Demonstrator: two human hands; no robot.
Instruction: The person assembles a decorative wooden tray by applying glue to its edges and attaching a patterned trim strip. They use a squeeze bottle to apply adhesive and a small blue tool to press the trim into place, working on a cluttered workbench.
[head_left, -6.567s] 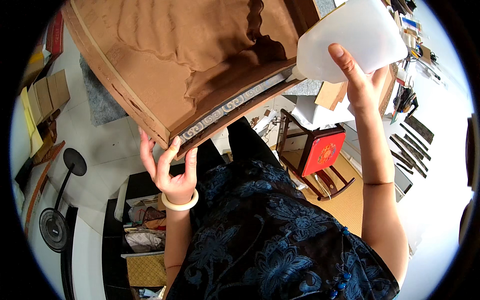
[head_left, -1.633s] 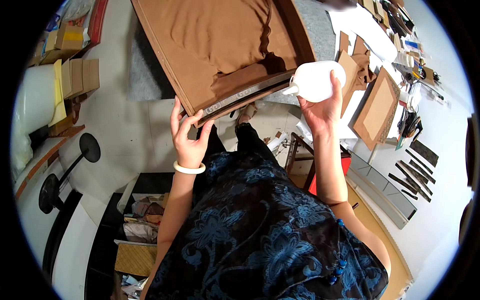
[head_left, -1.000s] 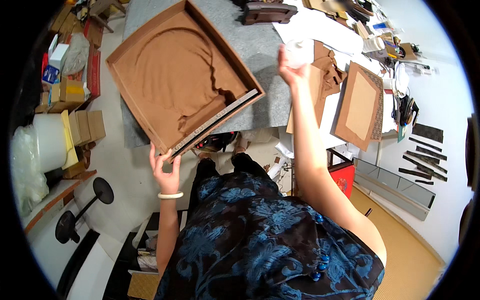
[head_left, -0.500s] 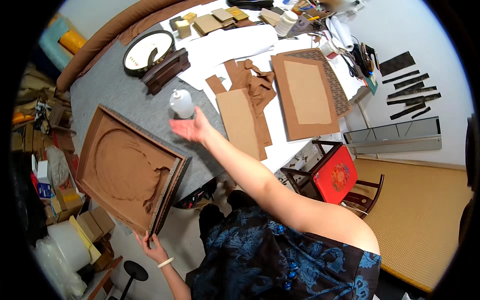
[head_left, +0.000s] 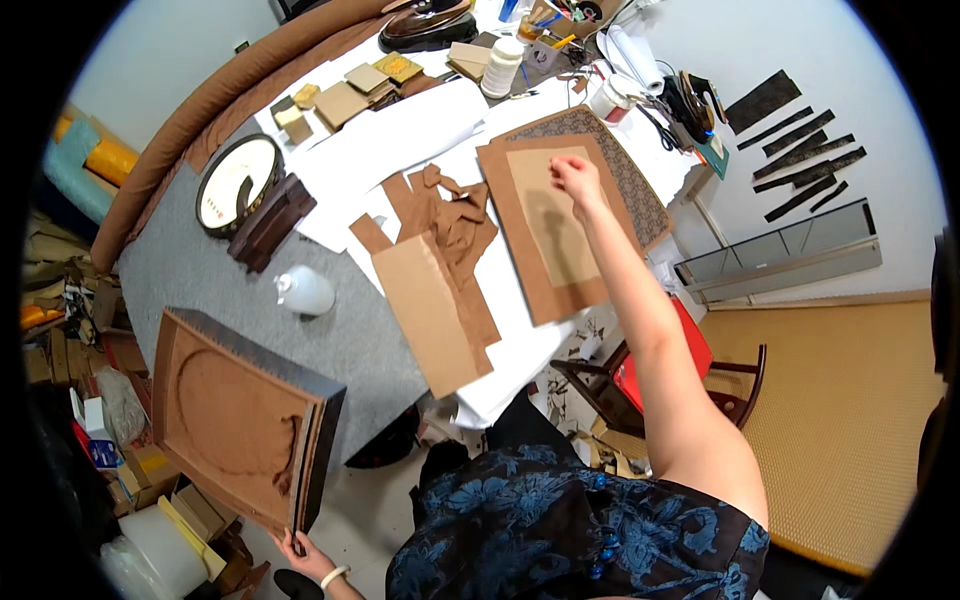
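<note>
While the near corner of a shallow, squarish box clad in brown, leather-like material (head_left: 225, 415) was gripped by the fingers of the left hand (head_left: 312, 562), its body was seen overhanging the left near edge of a grey felt-topped table (head_left: 365, 345). By judgement, the box's covering was well advanced: floor and walls were already clad, but whether the pale-edged strip along its right wall was finished could not be told. Farther right, a plain beige rectangular board (head_left: 422, 310) was laid by the near edge, with crumpled brown scraps (head_left: 460, 228) bunched beside it. Near the right edge, a flat brown panel (head_left: 540, 240) was placed, its border covered, its beige centre bare. Above that centre the right hand (head_left: 578, 180) was held with fingers curled; whether anything was grasped could not be told.

Of the containers, a translucent white plastic bottle (head_left: 308, 290) was stood near the box, its contents indiscernible. Toward the far edge a white cylindrical jar (head_left: 502, 70) was set, and near the far right corner a squat white jar (head_left: 612, 100); the contents of both were hidden.
</note>
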